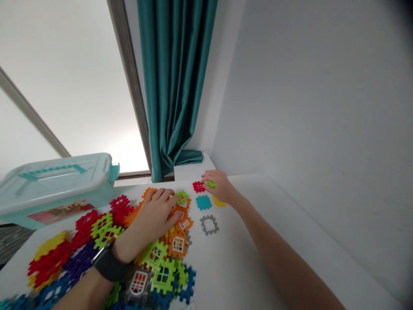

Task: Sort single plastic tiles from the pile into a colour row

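Observation:
My left hand (pixel 158 215), with a dark watch on its wrist, rests over a heap of plastic interlocking tiles. Its fingers are apart, and the fingertips reach toward an orange tile (pixel 178 244) and a small lime-green tile (pixel 182 197) at the heap's right edge. At the far side of the table, my right hand (pixel 220 186) curls its fingers over another lime-green tile (pixel 211 184), partly hidden by them. Beside it lies a red tile (pixel 198 187). Nearer are a blue tile (pixel 204 202), a yellow tile (pixel 219 202) under the wrist and a grey window tile (pixel 209 224).
A lidded pale turquoise box (pixel 64 185) stands at the left back of the white table (pixel 232 267). Red tiles (pixel 85 226) and purple tiles (pixel 80 260) spread across the left side. Behind hangs a teal curtain (pixel 176 86); a grey wall (pixel 306 107) borders the right.

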`<action>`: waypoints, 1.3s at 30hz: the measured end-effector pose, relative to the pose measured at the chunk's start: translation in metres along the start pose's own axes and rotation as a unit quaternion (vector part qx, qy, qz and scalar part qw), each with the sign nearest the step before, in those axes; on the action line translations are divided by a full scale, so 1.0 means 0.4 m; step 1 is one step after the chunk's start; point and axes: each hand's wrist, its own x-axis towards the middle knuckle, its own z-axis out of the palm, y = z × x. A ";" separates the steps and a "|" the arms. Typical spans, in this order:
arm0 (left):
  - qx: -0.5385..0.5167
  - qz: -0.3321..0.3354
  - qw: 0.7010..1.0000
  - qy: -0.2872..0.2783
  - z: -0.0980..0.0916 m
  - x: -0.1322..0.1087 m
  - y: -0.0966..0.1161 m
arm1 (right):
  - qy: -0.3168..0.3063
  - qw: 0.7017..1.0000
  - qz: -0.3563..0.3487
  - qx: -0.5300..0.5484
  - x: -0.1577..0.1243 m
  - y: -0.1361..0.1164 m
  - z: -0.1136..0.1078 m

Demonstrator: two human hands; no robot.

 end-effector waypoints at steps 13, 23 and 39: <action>0.043 -0.039 0.998 0.017 -0.048 -0.081 -0.038 | -0.064 0.997 -0.044 0.022 -0.063 -0.185 0.007; 0.049 -0.087 0.995 0.025 -0.088 -0.230 -0.122 | -0.102 0.992 -0.057 0.047 -0.058 -0.328 0.061; -0.034 -0.087 0.987 0.131 -0.039 -0.368 -0.178 | -0.050 0.989 -0.089 0.103 -0.025 -0.400 0.178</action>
